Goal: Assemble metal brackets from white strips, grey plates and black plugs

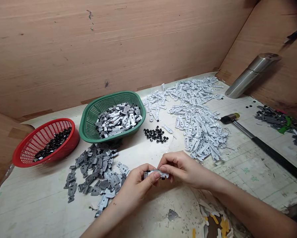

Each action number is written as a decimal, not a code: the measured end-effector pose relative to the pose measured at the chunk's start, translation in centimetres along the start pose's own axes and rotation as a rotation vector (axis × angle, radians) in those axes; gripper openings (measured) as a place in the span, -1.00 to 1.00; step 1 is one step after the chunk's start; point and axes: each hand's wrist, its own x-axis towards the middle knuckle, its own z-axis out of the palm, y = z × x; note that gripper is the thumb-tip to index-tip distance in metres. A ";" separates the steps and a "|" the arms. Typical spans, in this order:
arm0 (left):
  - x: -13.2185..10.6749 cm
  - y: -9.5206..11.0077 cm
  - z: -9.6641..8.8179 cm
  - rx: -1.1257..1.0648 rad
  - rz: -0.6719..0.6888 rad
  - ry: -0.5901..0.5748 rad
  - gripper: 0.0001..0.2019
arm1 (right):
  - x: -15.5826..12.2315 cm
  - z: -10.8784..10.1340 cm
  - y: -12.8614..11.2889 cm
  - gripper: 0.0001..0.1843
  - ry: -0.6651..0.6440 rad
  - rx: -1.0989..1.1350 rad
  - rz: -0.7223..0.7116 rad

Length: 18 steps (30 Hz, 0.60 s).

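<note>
Near the front of the table, both hands meet at a small white-and-grey toy car (156, 172) with black wheel-like parts on its underside. My left hand (141, 181) closes round its left end, thumb on top. Pinched at the right end are the thumb and fingers of my right hand (179, 168); the fingertips partly hide it. Just beyond the hands lies a small heap of black wheels (156, 135). Grey flat plastic parts (96, 172) are piled to the left of my left hand. A large spread of white plastic parts (200, 129) lies beyond my right hand.
A green basket (85, 122) holds white-and-grey pieces, and a red basket (19, 155) holds black parts. To the right lie a hammer (270, 148), a steel cylinder (250, 77) and a dark parts pile (275, 119). Cardboard walls (138, 43) enclose the table's back and sides.
</note>
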 end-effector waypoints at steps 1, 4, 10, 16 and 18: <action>0.0 -0.1 0.0 -0.013 -0.005 -0.013 -0.69 | 0.0 -0.1 -0.1 -0.74 -0.009 0.030 0.019; 0.1 -0.1 -0.1 -0.030 -0.012 -0.024 -0.67 | 0.0 -0.2 -0.2 -0.72 -0.045 0.161 0.100; 0.1 0.1 0.2 0.051 0.037 0.014 -0.70 | -0.1 -0.6 -0.2 -0.75 -0.080 0.100 0.064; -0.2 0.3 0.1 0.281 0.144 0.067 -0.77 | -0.2 -0.9 0.0 -0.82 -0.019 -0.192 -0.108; -0.2 0.3 0.0 0.297 0.155 0.061 -0.77 | -0.2 -0.8 0.0 -0.81 -0.026 -0.141 -0.070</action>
